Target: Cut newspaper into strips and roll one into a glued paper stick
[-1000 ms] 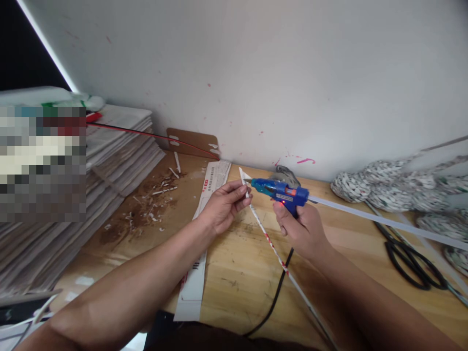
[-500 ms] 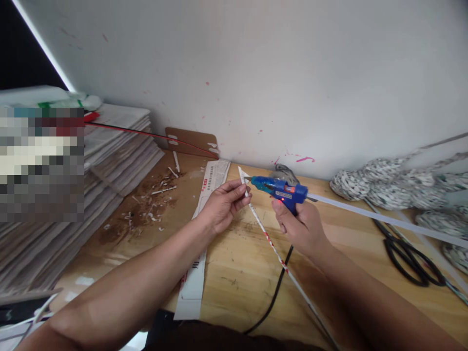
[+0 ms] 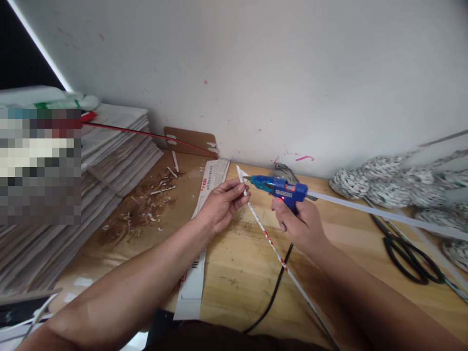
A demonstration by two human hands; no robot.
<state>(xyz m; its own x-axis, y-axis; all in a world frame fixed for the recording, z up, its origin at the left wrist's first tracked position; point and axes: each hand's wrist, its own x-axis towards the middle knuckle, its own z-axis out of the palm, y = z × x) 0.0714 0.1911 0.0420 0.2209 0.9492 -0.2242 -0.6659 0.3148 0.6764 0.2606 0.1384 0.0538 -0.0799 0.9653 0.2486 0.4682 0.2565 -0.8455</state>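
Observation:
Between the thumb and fingers of my left hand [image 3: 225, 204] is the upper end of a thin rolled newspaper stick [image 3: 268, 240], white with red marks, which slants down toward the bottom edge. A pointed paper flap stands out above my fingers. My right hand [image 3: 303, 222] is wrapped around the handle of a blue hot glue gun [image 3: 281, 187] with a small red light lit. The gun's nozzle is at the paper flap, close to my left fingertips; I cannot tell whether it touches. A long whitish glue stick [image 3: 380, 213] runs out of its back.
Under my left arm lies a newspaper strip [image 3: 192, 287]. Stacked newspapers [image 3: 120, 151] stand at left, with paper scraps [image 3: 161, 190] beside them. At right are black-handled scissors [image 3: 411, 261] and woven paper coils [image 3: 383, 183]. A black cord [image 3: 272, 300] crosses the wooden table.
The glue gun's nozzle and the paper flap have shifted very slightly left in view. Both hands keep the same holds.

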